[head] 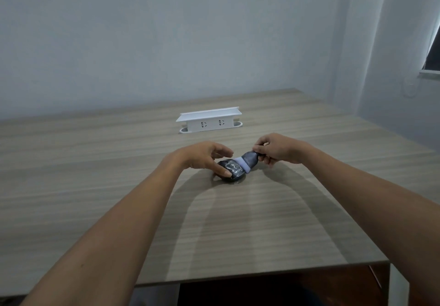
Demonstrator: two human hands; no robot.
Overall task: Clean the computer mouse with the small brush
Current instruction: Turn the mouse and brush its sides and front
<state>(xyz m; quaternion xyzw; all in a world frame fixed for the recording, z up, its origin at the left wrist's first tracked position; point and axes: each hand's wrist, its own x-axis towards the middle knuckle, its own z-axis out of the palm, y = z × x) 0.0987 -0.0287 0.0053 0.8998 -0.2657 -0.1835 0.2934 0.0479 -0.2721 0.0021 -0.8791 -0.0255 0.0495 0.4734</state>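
Brushing in progress. Mouse (230, 173) on the table (119, 163), mid-desk. Left hand (204, 157), at the mouse's 9 o'clock, steadies it with thumb and curled fingers. Right hand (278, 148), at 2 o'clock, pinches the brush (247, 161), bristles touching the mouse. How much remains cannot be judged.

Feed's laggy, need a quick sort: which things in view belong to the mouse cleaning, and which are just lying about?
In the job:
mouse, steadied by the left hand
brush, gripped by the right hand

Lying about:
white socket box further back on the table
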